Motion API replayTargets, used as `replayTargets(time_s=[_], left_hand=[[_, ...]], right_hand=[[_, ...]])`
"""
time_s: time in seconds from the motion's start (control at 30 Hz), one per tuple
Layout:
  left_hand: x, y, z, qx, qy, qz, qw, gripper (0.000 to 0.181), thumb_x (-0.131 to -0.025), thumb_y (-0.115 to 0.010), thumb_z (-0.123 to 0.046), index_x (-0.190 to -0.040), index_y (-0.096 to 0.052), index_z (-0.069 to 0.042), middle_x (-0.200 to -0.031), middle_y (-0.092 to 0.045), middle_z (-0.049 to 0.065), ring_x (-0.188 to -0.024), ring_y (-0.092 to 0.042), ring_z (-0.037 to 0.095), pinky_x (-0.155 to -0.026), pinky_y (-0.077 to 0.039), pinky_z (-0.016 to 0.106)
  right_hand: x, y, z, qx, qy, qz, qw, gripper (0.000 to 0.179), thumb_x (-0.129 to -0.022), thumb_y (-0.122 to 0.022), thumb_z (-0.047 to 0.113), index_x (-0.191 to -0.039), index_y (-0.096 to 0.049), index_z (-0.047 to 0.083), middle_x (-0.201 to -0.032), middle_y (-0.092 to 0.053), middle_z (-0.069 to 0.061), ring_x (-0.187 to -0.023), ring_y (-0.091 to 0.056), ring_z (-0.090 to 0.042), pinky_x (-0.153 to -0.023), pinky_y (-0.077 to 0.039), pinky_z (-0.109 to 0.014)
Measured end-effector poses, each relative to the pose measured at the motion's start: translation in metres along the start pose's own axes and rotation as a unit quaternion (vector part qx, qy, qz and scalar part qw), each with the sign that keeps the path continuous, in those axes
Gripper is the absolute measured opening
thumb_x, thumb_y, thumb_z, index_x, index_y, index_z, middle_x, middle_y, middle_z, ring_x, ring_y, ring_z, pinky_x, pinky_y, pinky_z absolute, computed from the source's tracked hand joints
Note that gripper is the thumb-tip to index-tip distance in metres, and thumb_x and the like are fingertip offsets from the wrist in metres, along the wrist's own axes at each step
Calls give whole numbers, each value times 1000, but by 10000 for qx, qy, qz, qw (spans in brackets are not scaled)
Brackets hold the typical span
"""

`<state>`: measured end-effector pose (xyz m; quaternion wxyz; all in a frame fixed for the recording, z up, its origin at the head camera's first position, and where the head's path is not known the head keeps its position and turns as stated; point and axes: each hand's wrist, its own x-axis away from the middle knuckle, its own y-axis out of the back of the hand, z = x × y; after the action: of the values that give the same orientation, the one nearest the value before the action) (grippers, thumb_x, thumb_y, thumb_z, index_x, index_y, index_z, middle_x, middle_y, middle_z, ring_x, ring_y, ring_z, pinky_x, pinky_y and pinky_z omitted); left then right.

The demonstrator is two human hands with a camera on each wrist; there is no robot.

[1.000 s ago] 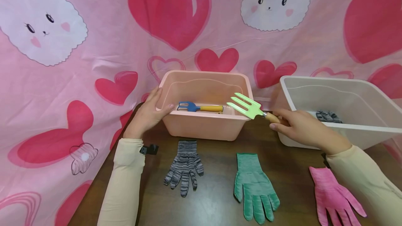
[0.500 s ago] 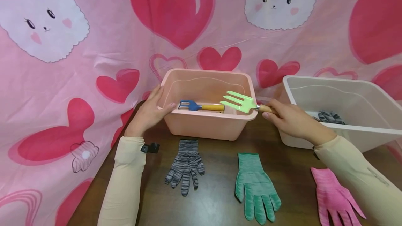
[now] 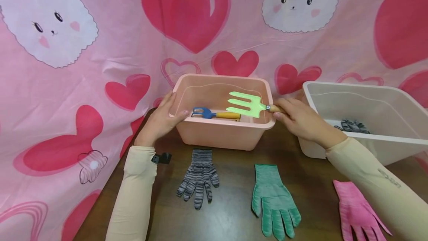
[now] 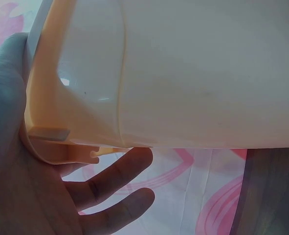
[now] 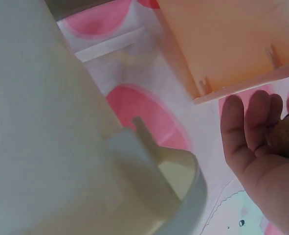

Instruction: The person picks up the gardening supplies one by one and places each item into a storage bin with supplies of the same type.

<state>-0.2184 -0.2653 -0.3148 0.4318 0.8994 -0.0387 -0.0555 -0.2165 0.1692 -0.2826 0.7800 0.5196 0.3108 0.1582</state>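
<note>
My right hand (image 3: pixel 299 119) grips the wooden handle of a light green garden fork (image 3: pixel 245 104). Its three tines point left, over the right part of a pink plastic bin (image 3: pixel 219 134). At the bin's front left corner my left hand (image 3: pixel 159 121) holds the rim, thumb over the edge and fingers along the outside; the left wrist view shows the fingers (image 4: pixel 117 171) below the rim. Inside the bin lies a blue hand cultivator (image 3: pixel 205 113) with a yellow handle. In the right wrist view the handle end (image 5: pixel 286 137) sits within curled fingers (image 5: pixel 233 127).
A white bin (image 3: pixel 367 148) stands at the right with a grey striped glove (image 3: pixel 352 126) inside. Across the brown table (image 3: pixel 227 196) lie a grey striped glove (image 3: pixel 198 177), a green glove (image 3: pixel 275 200) and a pink glove (image 3: pixel 359 211). A patterned pink cloth (image 3: pixel 130 40) hangs behind.
My right hand has moved left with the garden fork, from beside the pink bin's front right corner to over its opening. The left hand stays on the rim.
</note>
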Motion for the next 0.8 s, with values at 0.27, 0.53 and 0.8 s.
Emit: replayTargets(time_s=[0.27, 0.53, 0.8], left_hand=[[1, 2, -1, 37, -12, 83, 10000, 100, -90, -58, -67, -164, -8, -23, -169, -4, -1, -149, -19, 42, -110, -24, 71], [0, 2, 1, 51, -69, 38, 10000, 100, -89, -58, -68, -164, -11, -22, -169, -6, -2, -149, -20, 40, -112, -24, 67], [0, 2, -1, 104, 36, 83, 9999, 101, -88, -59, -69, -164, -9, -24, -169, -5, -2, -148, -22, 40, -110, -27, 69]], right_hand=[[-20, 2, 6, -241, -301, 5, 9993, 29, -97, -67, 18, -125, -60, 13, -108, -59, -7, -100, -52, -26, -88, -44, -48], [-43, 3, 8, -710, -668, 347, 9946, 34, -100, -63, 22, -131, -57, 10, -119, -58, -10, -110, -51, -28, -96, -45, -55], [-60, -2, 6, -1516, -559, 752, 9840, 54, -103, -57, 39, -153, -42, 24, -149, -46, -7, -133, -43, -29, -106, -37, -63]])
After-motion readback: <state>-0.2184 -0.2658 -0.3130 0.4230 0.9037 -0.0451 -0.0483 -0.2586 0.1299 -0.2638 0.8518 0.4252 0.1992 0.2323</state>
